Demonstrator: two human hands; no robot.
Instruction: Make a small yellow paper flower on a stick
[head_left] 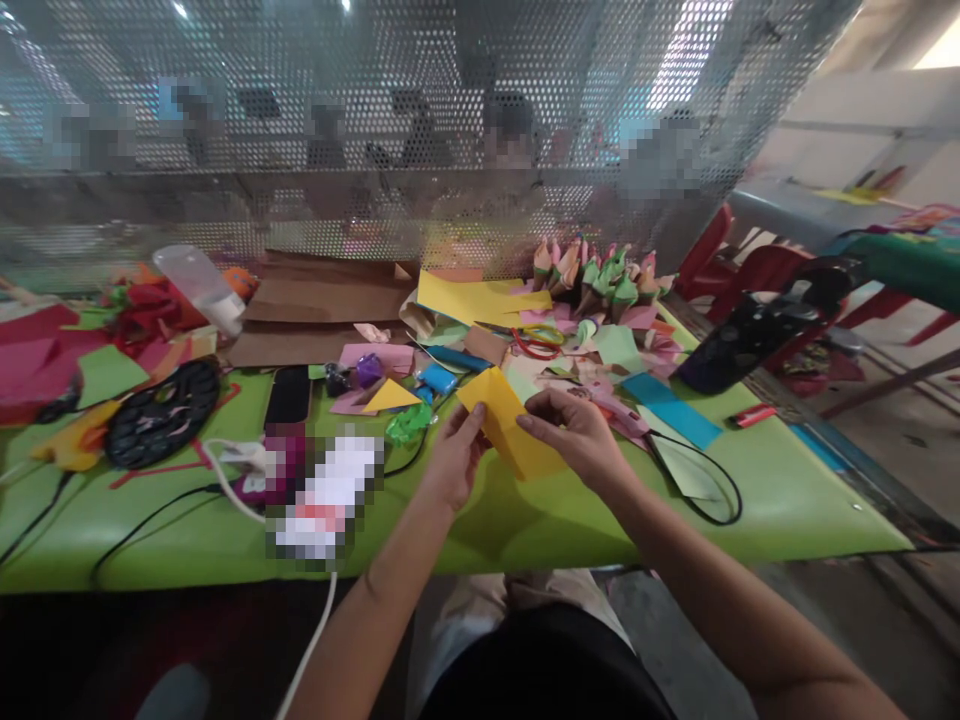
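Note:
Between my two hands is a sheet of yellow paper (510, 425), tilted above the green table (420, 545) and seemingly folded. My left hand (459, 455) pinches its left edge, thumb on top. On the right side, my right hand (571, 430) grips the paper's edge between thumb and fingers. Just beyond the paper lie a blue wrapped item (437, 380) and a crumpled green piece (409, 424). A yellow paper triangle (395, 396) rests left of them. Near my right hand is a pink tool with a black cord (626, 415), perhaps a glue gun.
A phone (330, 500) and a purple power strip (281, 470) with cables sit at left. Several paper cones (600, 275) stand at the back right. A dark bottle (742, 335) is at the right edge. Brown cardboard (322, 300) lies along the perforated metal screen (300, 200).

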